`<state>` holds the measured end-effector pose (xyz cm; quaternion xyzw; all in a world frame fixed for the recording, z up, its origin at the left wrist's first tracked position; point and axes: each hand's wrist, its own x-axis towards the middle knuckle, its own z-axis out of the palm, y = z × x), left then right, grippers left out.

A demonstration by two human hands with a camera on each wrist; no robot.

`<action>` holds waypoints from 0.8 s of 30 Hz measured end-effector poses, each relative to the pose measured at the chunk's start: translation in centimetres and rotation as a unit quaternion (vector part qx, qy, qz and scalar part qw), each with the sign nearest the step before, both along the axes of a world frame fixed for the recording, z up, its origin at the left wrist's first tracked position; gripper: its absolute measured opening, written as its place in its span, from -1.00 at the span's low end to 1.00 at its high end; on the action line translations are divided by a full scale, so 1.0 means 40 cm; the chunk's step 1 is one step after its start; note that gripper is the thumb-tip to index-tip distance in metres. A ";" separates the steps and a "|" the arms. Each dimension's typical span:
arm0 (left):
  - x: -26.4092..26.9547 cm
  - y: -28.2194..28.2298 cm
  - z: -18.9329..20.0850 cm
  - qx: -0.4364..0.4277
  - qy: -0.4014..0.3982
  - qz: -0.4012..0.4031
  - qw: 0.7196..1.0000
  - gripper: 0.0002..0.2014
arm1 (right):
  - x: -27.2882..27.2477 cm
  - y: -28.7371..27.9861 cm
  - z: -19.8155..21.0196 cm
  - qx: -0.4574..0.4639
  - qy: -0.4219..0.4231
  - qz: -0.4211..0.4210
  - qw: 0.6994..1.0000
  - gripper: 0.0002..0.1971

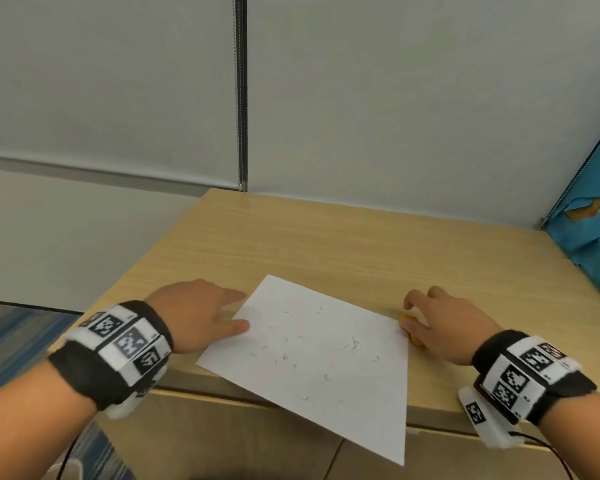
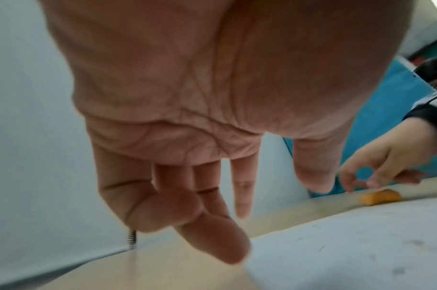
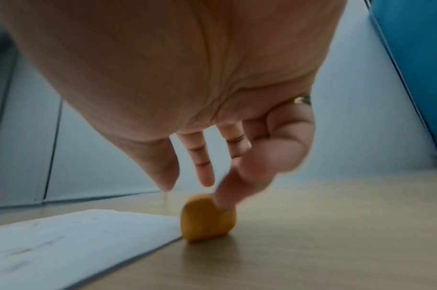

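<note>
- Our left hand (image 1: 201, 313) lies loose-fingered and grips nothing, at the left edge of the paper (image 1: 323, 355). The thumb seems to rest on the sheet, though the blurred left wrist view leaves us unsure.
- We judge that this hand should press flat on the paper, since its near corner overhangs the front of the desk (image 1: 326, 237) and could slide.
- The orange eraser (image 1: 410, 332) lies on the desk, touching the paper's right edge.
- Our right hand (image 1: 444, 323) is over the eraser with one fingertip (image 3: 224, 197) on its top. The thumb and forefinger are apart and have not closed on it.
- We think it best to pinch the eraser by its two sides and lift it clear before rubbing.
- From the head view the right hand covers most of the eraser, and we cannot read the faint strokes on the paper.
</note>
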<state>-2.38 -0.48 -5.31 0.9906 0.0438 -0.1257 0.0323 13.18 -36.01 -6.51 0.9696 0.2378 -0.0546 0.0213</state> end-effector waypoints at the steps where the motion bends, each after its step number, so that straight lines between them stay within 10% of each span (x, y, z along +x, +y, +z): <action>1: -0.018 0.016 -0.010 0.002 -0.002 0.005 1.000 -0.14 | -0.026 0.003 0.008 0.013 -0.016 -0.002 1.000 -0.71; 8: -0.157 0.015 -0.081 -0.011 0.012 0.010 1.000 -0.03 | -0.226 0.037 -0.024 0.075 0.156 0.006 0.985 -0.62; 15: -0.304 0.079 -0.077 -0.117 0.006 0.118 0.986 -0.41 | -0.330 0.097 -0.084 0.289 0.236 -0.031 0.927 -0.58; 24: -0.307 0.150 -0.158 -0.496 -0.181 0.280 0.802 -0.74 | -0.421 0.172 -0.124 0.570 0.288 -0.130 0.759 -0.63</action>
